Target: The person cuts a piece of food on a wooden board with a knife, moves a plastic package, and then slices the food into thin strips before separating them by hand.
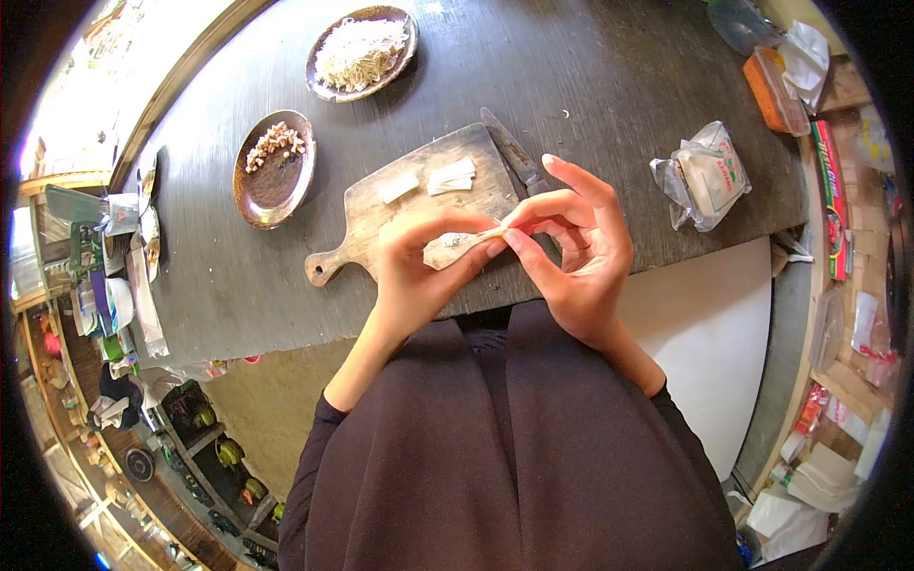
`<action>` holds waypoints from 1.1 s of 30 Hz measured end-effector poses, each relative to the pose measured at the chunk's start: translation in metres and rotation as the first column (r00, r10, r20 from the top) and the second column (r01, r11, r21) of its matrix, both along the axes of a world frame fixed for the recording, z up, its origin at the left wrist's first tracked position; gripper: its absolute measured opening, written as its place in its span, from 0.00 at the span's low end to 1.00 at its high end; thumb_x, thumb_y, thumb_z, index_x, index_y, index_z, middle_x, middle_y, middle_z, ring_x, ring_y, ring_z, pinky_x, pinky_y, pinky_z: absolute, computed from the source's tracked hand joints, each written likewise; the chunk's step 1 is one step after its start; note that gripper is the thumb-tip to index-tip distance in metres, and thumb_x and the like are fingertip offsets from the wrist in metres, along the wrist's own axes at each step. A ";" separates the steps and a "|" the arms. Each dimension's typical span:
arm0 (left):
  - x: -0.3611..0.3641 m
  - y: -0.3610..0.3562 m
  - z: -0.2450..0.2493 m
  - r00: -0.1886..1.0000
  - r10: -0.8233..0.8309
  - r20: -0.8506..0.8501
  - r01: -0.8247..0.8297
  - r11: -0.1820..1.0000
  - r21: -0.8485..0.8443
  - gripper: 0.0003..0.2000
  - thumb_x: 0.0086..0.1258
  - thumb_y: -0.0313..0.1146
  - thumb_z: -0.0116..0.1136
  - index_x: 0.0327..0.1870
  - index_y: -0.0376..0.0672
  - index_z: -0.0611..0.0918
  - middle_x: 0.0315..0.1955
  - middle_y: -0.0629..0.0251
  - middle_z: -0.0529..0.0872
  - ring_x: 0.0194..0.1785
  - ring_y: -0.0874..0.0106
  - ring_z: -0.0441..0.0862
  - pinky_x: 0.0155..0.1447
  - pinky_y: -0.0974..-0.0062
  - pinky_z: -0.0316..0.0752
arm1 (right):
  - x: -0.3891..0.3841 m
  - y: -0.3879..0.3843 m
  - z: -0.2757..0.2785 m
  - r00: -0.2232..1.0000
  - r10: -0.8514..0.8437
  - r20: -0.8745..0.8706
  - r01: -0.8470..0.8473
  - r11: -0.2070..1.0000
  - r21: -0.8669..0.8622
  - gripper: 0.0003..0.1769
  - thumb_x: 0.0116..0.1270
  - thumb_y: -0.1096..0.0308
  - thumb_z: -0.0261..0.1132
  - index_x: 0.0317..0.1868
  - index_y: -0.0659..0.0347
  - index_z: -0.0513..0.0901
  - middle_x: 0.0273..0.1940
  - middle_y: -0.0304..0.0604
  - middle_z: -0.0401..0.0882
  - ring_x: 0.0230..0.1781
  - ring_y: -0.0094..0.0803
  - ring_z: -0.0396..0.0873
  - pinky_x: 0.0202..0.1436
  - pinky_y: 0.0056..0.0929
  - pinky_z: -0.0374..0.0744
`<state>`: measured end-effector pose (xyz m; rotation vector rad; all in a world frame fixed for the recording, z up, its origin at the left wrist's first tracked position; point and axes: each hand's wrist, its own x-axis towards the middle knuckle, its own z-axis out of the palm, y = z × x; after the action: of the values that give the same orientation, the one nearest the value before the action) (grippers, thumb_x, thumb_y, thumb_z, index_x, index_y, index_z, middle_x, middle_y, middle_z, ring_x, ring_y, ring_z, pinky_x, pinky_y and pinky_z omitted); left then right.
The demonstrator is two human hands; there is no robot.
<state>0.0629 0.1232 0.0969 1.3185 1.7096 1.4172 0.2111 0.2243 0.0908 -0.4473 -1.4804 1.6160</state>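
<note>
Both hands meet over the near right part of a wooden cutting board (367,214). Between the thumb and forefinger of my left hand (419,257) is one end of a small pale strip (490,233). My right hand (581,247) pinches the strip's other end, its remaining fingers curled or raised. Two small groups of white strips (451,177) lie on the board, with some whitish bits (451,241) nearer me. A knife (511,147) rests along the board's right edge, its lower part hidden behind my right hand.
On the dark table (571,57), a brown plate (271,205) holds small brownish pieces and another plate (412,43) holds pale shreds. A clear plastic bag (705,176) with a white packet lies at right. Behind it stands an orange container (773,90).
</note>
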 end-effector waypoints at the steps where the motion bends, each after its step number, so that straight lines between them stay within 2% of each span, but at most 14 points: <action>1: 0.001 0.000 -0.002 1.000 0.000 0.000 0.000 1.000 0.000 0.07 0.65 0.16 0.71 0.43 0.32 0.88 0.41 0.59 0.92 0.47 0.74 0.88 0.57 0.76 0.81 | 0.000 0.000 0.000 1.000 -0.003 -0.002 0.003 1.000 -0.007 0.36 0.64 0.88 0.69 0.71 0.68 0.70 0.45 0.46 0.85 0.45 0.26 0.86 0.52 0.24 0.84; 3: 0.005 0.000 -0.009 0.983 0.074 0.167 -0.083 0.995 0.050 0.06 0.65 0.22 0.74 0.41 0.35 0.90 0.37 0.63 0.93 0.41 0.76 0.88 0.49 0.78 0.79 | -0.001 0.000 -0.001 1.000 -0.013 -0.008 0.013 1.000 -0.016 0.36 0.64 0.88 0.69 0.71 0.68 0.69 0.45 0.46 0.85 0.45 0.26 0.85 0.52 0.24 0.84; 7: 0.001 -0.003 -0.010 0.977 0.083 0.198 -0.092 0.995 0.036 0.05 0.65 0.22 0.74 0.40 0.35 0.89 0.37 0.64 0.93 0.41 0.77 0.87 0.49 0.78 0.79 | -0.001 -0.001 -0.001 1.000 -0.017 -0.012 0.016 0.997 -0.072 0.36 0.63 0.89 0.70 0.71 0.67 0.69 0.44 0.46 0.85 0.45 0.26 0.85 0.52 0.24 0.84; 9: -0.001 -0.005 -0.011 0.984 0.041 0.173 -0.046 0.999 0.027 0.04 0.68 0.16 0.69 0.41 0.31 0.87 0.39 0.59 0.91 0.46 0.71 0.89 0.54 0.73 0.83 | -0.001 0.000 -0.001 1.000 -0.013 -0.010 0.012 0.997 -0.075 0.36 0.63 0.89 0.70 0.71 0.67 0.70 0.44 0.46 0.85 0.45 0.26 0.85 0.52 0.24 0.84; 10: -0.001 -0.005 -0.011 0.984 0.042 0.173 -0.047 0.999 0.027 0.04 0.68 0.16 0.69 0.41 0.31 0.87 0.39 0.59 0.91 0.46 0.71 0.89 0.54 0.73 0.83 | -0.002 0.000 -0.001 1.000 -0.009 -0.007 0.009 0.997 -0.078 0.36 0.63 0.89 0.70 0.71 0.67 0.70 0.44 0.45 0.85 0.45 0.25 0.84 0.52 0.24 0.84; 12: 0.000 -0.003 -0.010 0.996 0.044 0.079 -0.049 0.997 0.061 0.02 0.69 0.16 0.67 0.40 0.31 0.86 0.37 0.59 0.90 0.42 0.72 0.88 0.50 0.74 0.82 | -0.001 0.000 -0.002 1.000 -0.001 -0.004 0.001 0.996 -0.090 0.36 0.63 0.89 0.69 0.71 0.67 0.70 0.44 0.45 0.85 0.45 0.25 0.84 0.52 0.24 0.84; 16: -0.005 -0.001 -0.013 0.998 -0.023 0.067 0.017 0.996 0.090 0.01 0.71 0.18 0.67 0.39 0.32 0.86 0.34 0.60 0.90 0.39 0.73 0.86 0.46 0.74 0.80 | -0.001 0.001 -0.003 1.000 0.029 0.008 -0.028 0.992 -0.126 0.36 0.64 0.88 0.69 0.72 0.66 0.69 0.44 0.45 0.85 0.44 0.24 0.84 0.52 0.23 0.83; 18: -0.005 0.000 -0.014 0.999 -0.013 -0.035 0.014 0.999 0.047 0.03 0.67 0.23 0.71 0.38 0.36 0.87 0.32 0.62 0.90 0.36 0.71 0.87 0.44 0.76 0.79 | 0.000 0.001 -0.003 0.999 0.038 0.019 -0.035 0.988 -0.153 0.36 0.64 0.88 0.68 0.72 0.65 0.69 0.44 0.45 0.85 0.43 0.24 0.84 0.52 0.23 0.83; 19: -0.005 0.001 -0.014 0.999 -0.012 -0.035 0.014 0.999 0.047 0.03 0.67 0.23 0.71 0.38 0.36 0.87 0.32 0.62 0.90 0.36 0.71 0.87 0.44 0.76 0.79 | 0.000 0.001 -0.003 0.998 0.048 0.029 -0.041 0.983 -0.181 0.36 0.64 0.88 0.68 0.72 0.65 0.69 0.44 0.45 0.85 0.43 0.24 0.84 0.52 0.23 0.83; 21: -0.004 0.001 -0.016 0.986 -0.016 -0.165 0.027 0.998 0.063 0.03 0.67 0.24 0.71 0.38 0.36 0.87 0.31 0.61 0.88 0.33 0.69 0.86 0.41 0.75 0.79 | 0.001 0.002 -0.004 0.997 0.060 0.048 -0.049 0.976 -0.213 0.36 0.65 0.88 0.68 0.73 0.65 0.68 0.44 0.45 0.85 0.43 0.24 0.84 0.52 0.23 0.83; 29: -0.006 -0.001 -0.020 0.974 -0.053 -0.221 0.053 0.999 -0.008 0.03 0.67 0.24 0.71 0.38 0.37 0.87 0.30 0.62 0.88 0.32 0.69 0.86 0.38 0.72 0.79 | 0.006 0.006 -0.015 0.986 0.128 0.106 -0.094 0.956 -0.278 0.35 0.66 0.87 0.67 0.73 0.65 0.69 0.44 0.44 0.85 0.43 0.22 0.84 0.52 0.22 0.83; 31: -0.009 -0.004 -0.024 0.965 -0.053 -0.255 0.051 0.999 -0.017 0.03 0.67 0.24 0.71 0.37 0.37 0.87 0.30 0.61 0.88 0.32 0.69 0.86 0.38 0.72 0.79 | 0.005 0.014 -0.029 0.975 0.073 0.209 -0.049 0.992 -0.119 0.33 0.64 0.86 0.69 0.70 0.62 0.74 0.44 0.43 0.85 0.44 0.26 0.84 0.52 0.25 0.83; 32: -0.013 -0.006 -0.026 0.956 -0.035 -0.291 0.034 0.999 -0.009 0.04 0.66 0.23 0.72 0.37 0.37 0.88 0.30 0.61 0.88 0.32 0.70 0.86 0.40 0.72 0.79 | 0.006 0.021 -0.035 0.975 0.076 0.210 -0.052 0.992 -0.118 0.33 0.64 0.86 0.69 0.70 0.62 0.74 0.44 0.43 0.85 0.44 0.26 0.84 0.52 0.25 0.83; 33: -0.017 -0.009 -0.029 0.945 -0.017 -0.325 0.017 1.000 -0.001 0.04 0.65 0.23 0.73 0.38 0.38 0.88 0.31 0.61 0.89 0.32 0.71 0.86 0.41 0.73 0.80 | 0.006 0.029 -0.041 0.915 -0.105 0.390 0.031 0.981 0.191 0.33 0.62 0.84 0.71 0.68 0.60 0.76 0.45 0.45 0.84 0.46 0.32 0.84 0.54 0.30 0.82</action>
<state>0.0457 0.1145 0.0681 1.6373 1.8978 1.2421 0.2174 0.2532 0.0497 -0.7492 -1.8747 1.3696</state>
